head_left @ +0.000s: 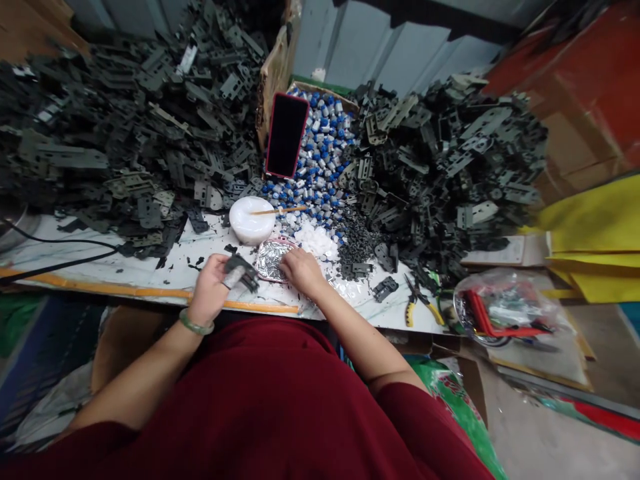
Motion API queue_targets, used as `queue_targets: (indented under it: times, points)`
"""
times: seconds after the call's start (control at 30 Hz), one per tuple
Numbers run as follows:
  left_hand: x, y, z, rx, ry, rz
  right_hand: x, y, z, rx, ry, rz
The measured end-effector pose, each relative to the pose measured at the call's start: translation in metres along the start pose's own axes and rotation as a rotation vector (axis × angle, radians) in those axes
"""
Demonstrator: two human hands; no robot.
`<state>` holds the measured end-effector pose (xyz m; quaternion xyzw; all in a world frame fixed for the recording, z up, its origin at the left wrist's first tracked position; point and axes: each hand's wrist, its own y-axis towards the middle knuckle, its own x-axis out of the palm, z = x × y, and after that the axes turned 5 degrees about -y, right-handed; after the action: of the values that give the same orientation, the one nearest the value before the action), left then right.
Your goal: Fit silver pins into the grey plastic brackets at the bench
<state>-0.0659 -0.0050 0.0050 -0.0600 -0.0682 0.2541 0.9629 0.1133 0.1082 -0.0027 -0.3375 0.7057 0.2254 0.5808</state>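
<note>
My left hand (209,288) is closed around a dark grey plastic part (245,275), held just above the front of the table. Beside it, my right hand (304,272) reaches into a small pink-rimmed tray (260,260) of thin silvery metal pieces (273,256). The right fingers are bent together, and their tips are hidden among those pieces. A white bowl (246,223) with a thin wooden stick (290,210) across it stands just behind the tray. Small white discs (317,239) lie in a heap to the tray's right.
Dark plastic parts are piled high at left (150,133) and right (450,153). Blue-and-white pieces (327,140) fill the middle behind a propped phone (287,137). Yellow-handled pliers (420,303) lie at the right front, near a plastic bag (515,300). A black cable (65,265) crosses the left.
</note>
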Motion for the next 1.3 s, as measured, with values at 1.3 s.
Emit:
queue_targets:
  times: [1.3]
  points:
    - [0.046, -0.014, -0.01, -0.307, -0.132, -0.188, 0.003, -0.019, -0.012, 0.122, 0.688, 0.242]
